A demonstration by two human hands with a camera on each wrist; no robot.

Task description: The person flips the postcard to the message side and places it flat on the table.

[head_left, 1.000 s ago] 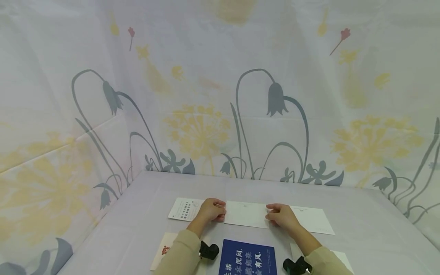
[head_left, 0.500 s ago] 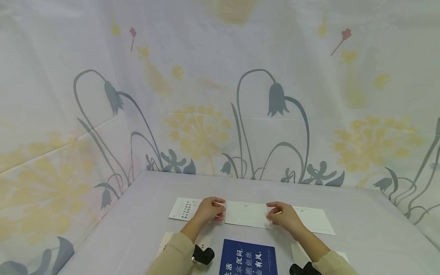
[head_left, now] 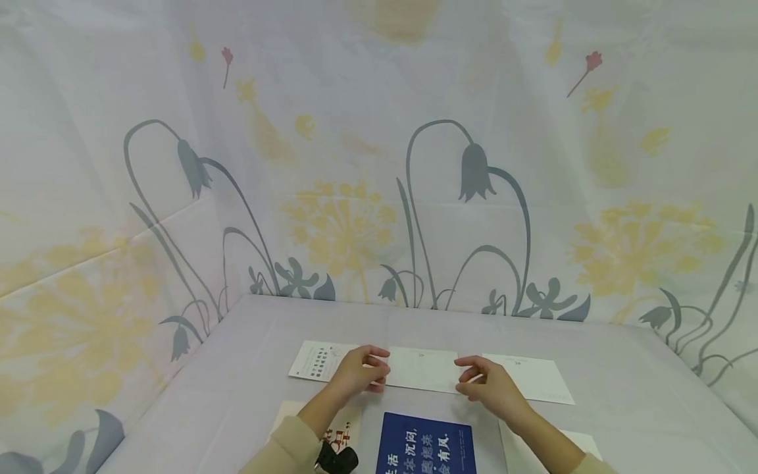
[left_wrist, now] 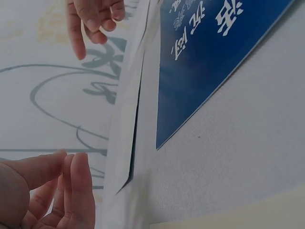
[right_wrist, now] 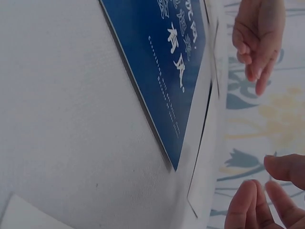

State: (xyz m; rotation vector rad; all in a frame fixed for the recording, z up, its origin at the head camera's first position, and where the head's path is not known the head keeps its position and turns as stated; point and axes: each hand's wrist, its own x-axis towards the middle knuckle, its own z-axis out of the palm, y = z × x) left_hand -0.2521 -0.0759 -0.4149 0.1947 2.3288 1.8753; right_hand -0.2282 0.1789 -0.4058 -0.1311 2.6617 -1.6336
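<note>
A white card [head_left: 422, 368] lies flat in the middle of the far row in the head view. Just off its left edge is my left hand [head_left: 360, 370], fingers loosely bent with nothing between them. By the card's right edge my right hand [head_left: 487, 387] has its thumb and fingers apart, and it too holds nothing. The left wrist view shows my left hand [left_wrist: 55, 193] beyond the card's edge, and in the right wrist view my right hand [right_wrist: 264, 200] is similarly relaxed. Nearer me lies a blue card [head_left: 428, 444] with white lettering.
A printed white card [head_left: 315, 361] lies left in the far row, and a plain white card [head_left: 533, 378] lies right. A cream card with red print [head_left: 349, 428] is partly under my left forearm. Another pale card [head_left: 583, 444] is near my right forearm.
Both hands have drawn slightly off the middle card's edges, and their fingers have loosened. The forearms have spread outward a little. The cards stay in place.
</note>
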